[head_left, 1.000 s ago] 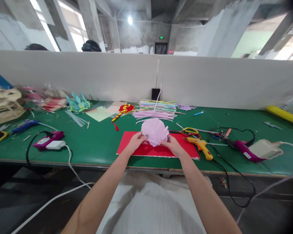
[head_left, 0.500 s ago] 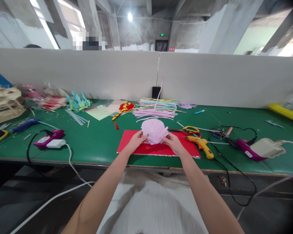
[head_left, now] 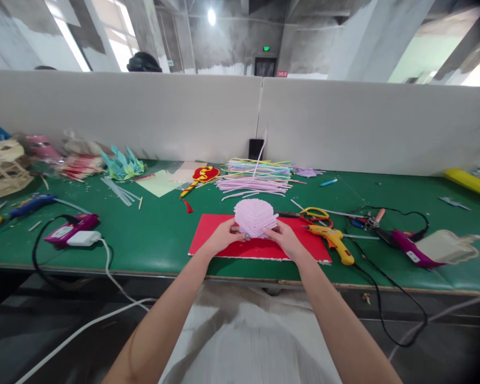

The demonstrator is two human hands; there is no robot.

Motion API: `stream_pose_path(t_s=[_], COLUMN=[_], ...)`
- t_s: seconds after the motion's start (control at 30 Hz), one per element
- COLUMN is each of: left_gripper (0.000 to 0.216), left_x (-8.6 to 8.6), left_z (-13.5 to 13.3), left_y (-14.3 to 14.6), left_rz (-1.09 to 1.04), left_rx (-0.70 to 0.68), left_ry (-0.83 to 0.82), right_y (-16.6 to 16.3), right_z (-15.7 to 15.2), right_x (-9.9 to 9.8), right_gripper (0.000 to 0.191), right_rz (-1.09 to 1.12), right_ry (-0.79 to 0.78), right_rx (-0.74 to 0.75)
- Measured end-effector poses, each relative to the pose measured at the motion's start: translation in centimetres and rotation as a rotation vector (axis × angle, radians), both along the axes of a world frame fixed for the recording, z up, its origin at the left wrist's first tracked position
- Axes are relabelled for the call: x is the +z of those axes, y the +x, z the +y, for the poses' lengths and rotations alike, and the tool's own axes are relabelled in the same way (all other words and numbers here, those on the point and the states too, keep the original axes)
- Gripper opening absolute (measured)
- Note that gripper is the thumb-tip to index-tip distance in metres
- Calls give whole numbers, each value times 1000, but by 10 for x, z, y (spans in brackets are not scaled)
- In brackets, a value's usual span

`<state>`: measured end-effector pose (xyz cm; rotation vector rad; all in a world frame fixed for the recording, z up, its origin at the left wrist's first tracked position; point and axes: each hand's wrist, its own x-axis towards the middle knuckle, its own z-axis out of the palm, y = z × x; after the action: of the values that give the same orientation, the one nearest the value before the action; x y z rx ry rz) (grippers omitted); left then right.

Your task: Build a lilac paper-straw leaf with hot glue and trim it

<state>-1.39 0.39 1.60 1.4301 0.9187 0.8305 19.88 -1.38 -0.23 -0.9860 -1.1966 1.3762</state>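
Holding the pink fan-shaped piece [head_left: 255, 215] by its lower edge, you had your left hand [head_left: 223, 238] at its left corner and your right hand [head_left: 287, 241] at its right corner. Each grip was narrow and pinched on the piece itself. The piece, built of layered pale strips, stood tilted up over the far half of a red sheet [head_left: 208, 237], and the sheet lay flat on the green surface [head_left: 156, 229] close to its near edge. Just beyond the piece, a loose pile of strips [head_left: 256, 180] in pink and mixed colours lay toward the white partition [head_left: 344, 128]. Near your right hand lay a yellow glue gun [head_left: 333, 241], with yellow-handled scissors [head_left: 314, 213] just behind it. Well apart on your left, a purple glue gun [head_left: 70, 230] rested beside a white plug [head_left: 83, 238].
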Motion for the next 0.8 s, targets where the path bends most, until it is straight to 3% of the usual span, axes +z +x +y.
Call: stream_pose_path(t_s=[0.17, 0.37, 0.63, 0.8], left_gripper=[48, 32, 26, 26], left_x=[-4, 1, 9, 12], left_z=[1, -1, -7, -17], left_y=[-1, -2, -6, -11], left_rz=[27, 66, 116, 224], left_rx=[45, 104, 103, 124], left_ry=[29, 18, -24, 11], right_y=[1, 0, -2, -6], right_z=[-1, -3, -1, -11], right_x=[1, 11, 7, 11], right_gripper=[41, 38, 44, 51], right_rz=[-25, -82, -121, -173], right_ry=[-13, -47, -104, -82], right_rx=[-4, 12, -165, -150])
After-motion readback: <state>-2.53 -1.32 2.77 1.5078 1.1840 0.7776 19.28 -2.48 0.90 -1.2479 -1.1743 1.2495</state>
